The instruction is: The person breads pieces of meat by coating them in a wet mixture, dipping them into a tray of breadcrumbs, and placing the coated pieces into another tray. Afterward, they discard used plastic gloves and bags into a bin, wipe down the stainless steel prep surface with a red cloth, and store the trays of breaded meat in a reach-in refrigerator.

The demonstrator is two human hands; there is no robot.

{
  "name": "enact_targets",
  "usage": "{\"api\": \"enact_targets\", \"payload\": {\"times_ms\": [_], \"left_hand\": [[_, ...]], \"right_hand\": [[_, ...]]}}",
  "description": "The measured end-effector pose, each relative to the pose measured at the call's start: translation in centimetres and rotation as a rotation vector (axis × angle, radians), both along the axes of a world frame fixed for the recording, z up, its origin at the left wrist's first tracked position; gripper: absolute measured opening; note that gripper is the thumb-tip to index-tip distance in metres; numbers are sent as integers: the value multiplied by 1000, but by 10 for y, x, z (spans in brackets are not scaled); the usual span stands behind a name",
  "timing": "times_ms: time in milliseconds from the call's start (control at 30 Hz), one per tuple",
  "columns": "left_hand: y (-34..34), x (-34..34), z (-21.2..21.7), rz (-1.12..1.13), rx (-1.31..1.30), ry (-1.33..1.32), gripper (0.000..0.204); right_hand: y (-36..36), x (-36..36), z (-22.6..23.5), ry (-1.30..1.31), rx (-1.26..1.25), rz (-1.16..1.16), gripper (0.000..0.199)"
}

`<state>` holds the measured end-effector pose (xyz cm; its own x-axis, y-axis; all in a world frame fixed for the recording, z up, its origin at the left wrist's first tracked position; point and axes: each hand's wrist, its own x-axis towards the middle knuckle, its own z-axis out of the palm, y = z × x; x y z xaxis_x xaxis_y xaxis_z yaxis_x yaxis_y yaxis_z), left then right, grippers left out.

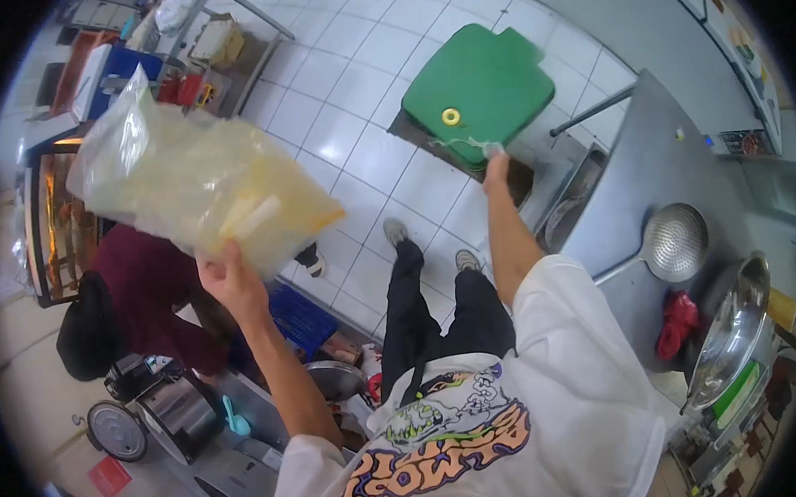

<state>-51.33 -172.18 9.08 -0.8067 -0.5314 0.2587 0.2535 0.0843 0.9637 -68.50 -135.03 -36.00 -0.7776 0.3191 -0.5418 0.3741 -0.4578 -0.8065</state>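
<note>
My left hand [230, 280] is closed on the lower edge of a large clear plastic bag [192, 174]. Pale yellow contents show through the bag, but I cannot make out what they are. On the other side, my right arm is stretched forward, and my right hand [496, 169] pinches a thin strip of clear plastic [464, 143] that trails off to the left. This hand is over the near edge of a green bin lid [480, 87]. A small yellow ring [450, 117] shows on the lid.
Right of me is a steel counter [608, 210] with a perforated skimmer [675, 241], a red cloth [676, 324] and a big metal bowl [731, 334]. A person in a maroon top [148, 289] bends at the left, near a steel pot [177, 417] and a blue crate [298, 318].
</note>
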Motion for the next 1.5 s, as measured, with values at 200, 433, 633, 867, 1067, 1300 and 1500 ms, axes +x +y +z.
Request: {"api": "enact_targets", "payload": {"times_ms": [200,433,633,867,1067,1300,1500], "left_hand": [[-101,-87,-77,-7,65,-82,38],[-111,-207,-143,-99,119,-217,33],[-56,-228,-217,-172,185,-456,36],[100,-292,-278,-560,397,-621,33],[191,-396,-359,-808,-269,-981,70],[235,-377,-356,-576,-1000,-425,75],[264,-381,-419,-875,-1399,-503,62]], "right_hand": [[-68,-18,7,-346,189,-135,37],[-45,-33,88,-346,161,-346,33],[17,-80,255,-163,157,-346,25],[67,-140,339,-67,245,-328,32],[62,-149,358,-6,209,-308,35],[59,-141,353,64,120,-397,34],[66,-138,352,118,103,-326,37]]}}
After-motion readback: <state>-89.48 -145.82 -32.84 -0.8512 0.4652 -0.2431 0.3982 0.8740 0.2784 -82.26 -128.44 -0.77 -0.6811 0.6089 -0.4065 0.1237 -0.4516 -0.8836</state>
